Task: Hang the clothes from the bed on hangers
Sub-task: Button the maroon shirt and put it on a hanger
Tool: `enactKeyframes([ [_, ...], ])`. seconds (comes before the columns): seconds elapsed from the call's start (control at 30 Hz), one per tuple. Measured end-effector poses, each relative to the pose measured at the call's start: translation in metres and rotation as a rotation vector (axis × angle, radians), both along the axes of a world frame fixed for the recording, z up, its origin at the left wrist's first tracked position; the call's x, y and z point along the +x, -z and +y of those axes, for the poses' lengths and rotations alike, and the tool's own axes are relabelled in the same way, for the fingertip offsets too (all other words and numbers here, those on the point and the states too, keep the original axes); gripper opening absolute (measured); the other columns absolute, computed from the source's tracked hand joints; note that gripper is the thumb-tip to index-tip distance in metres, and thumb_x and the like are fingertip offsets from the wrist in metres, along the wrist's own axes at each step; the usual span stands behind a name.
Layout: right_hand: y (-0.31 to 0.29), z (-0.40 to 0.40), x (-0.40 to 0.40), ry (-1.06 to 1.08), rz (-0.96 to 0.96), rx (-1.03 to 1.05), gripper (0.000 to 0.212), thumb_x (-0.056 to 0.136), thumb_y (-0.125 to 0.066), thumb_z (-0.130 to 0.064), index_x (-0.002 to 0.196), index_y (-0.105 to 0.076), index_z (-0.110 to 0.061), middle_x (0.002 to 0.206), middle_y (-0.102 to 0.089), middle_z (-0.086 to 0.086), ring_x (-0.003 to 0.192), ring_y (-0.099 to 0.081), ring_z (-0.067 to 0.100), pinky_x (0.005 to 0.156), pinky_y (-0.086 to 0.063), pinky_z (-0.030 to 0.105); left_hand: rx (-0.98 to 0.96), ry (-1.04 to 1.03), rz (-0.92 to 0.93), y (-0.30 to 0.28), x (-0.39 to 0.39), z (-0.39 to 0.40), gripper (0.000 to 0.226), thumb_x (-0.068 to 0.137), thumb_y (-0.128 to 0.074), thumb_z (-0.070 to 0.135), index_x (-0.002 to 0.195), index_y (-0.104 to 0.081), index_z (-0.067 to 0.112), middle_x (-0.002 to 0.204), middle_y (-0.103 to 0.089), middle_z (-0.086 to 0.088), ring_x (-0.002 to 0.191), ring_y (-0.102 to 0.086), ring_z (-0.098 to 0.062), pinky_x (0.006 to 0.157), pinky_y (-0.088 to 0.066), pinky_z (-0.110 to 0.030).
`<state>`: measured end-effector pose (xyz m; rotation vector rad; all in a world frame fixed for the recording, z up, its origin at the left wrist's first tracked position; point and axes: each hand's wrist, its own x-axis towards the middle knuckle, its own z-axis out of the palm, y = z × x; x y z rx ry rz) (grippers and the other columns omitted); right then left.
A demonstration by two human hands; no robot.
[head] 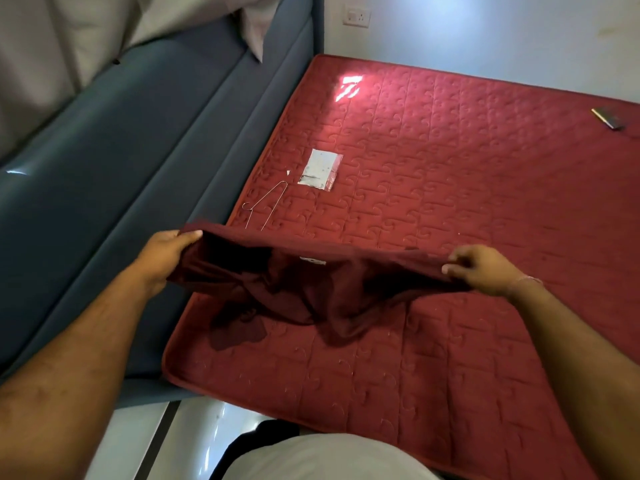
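A dark maroon garment (304,289) is stretched out above the red quilted mattress (450,202), its lower part drooping onto the quilt. My left hand (166,258) grips its left edge and my right hand (485,268) pinches its right edge. A small white label shows on the garment's top edge. Just beyond the garment, near the mattress's left edge, a thin metal wire hanger (265,209) lies flat, its lower end hidden behind the cloth.
A clear plastic packet (320,169) lies past the hanger. A small dark flat object (609,117) rests at the far right of the mattress. The blue padded bed frame (121,168) runs along the left, with pale curtains above. A wall socket (356,16) sits behind.
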<state>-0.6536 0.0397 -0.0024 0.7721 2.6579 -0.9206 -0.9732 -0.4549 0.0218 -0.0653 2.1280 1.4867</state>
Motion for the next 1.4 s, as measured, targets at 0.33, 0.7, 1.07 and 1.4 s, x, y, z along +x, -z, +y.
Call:
enactKeyframes([
  [0.33, -0.027, -0.024, -0.030, 0.252, 0.231, -0.419, 0.023, 0.098, -0.067, -0.014, 0.077, -0.061, -0.007, 0.067, -0.054, 0.001, 0.061, -0.047, 0.011, 0.059, -0.040, 0.028, 0.043, 0.270, 0.156, -0.024, -0.053, 0.038, 0.024, 0.108, -0.052, 0.016, 0.088, -0.064, 0.021, 0.075, -0.065, 0.001, 0.065, -0.061, -0.009, 0.066, -0.051, -0.029],
  [0.7, -0.129, -0.018, -0.109, 0.637, 0.809, -0.172, 0.020, 0.099, -0.062, -0.003, 0.090, -0.073, -0.017, 0.081, -0.069, -0.002, 0.073, -0.060, 0.006, 0.080, -0.051, 0.028, 0.217, 0.153, 0.571, -0.142, -0.119, 0.130, 0.020, 0.095, -0.062, 0.023, 0.077, -0.071, 0.021, 0.073, -0.063, 0.001, 0.068, -0.053, -0.011, 0.069, -0.044, -0.030],
  [1.07, -0.182, -0.051, -0.080, 0.589, 0.702, -0.212, 0.008, 0.092, -0.074, -0.008, 0.085, -0.076, -0.007, 0.075, -0.070, 0.003, 0.070, -0.061, 0.013, 0.068, -0.052, 0.026, -0.094, 0.377, 1.110, -0.196, -0.123, 0.104, 0.021, 0.095, -0.070, 0.019, 0.100, -0.075, 0.038, 0.104, -0.078, 0.008, 0.100, -0.071, -0.014, 0.093, -0.053, -0.033],
  [1.4, -0.232, -0.113, 0.013, 0.432, 0.473, -0.238, 0.002, 0.084, -0.080, -0.006, 0.085, -0.079, -0.004, 0.085, -0.076, 0.016, 0.074, -0.070, 0.021, 0.068, -0.056, 0.029, -0.084, 0.352, 1.290, -0.230, -0.038, 0.020, 0.022, 0.090, -0.063, 0.028, 0.104, -0.080, 0.031, 0.108, -0.079, 0.003, 0.103, -0.073, -0.022, 0.094, -0.056, -0.037],
])
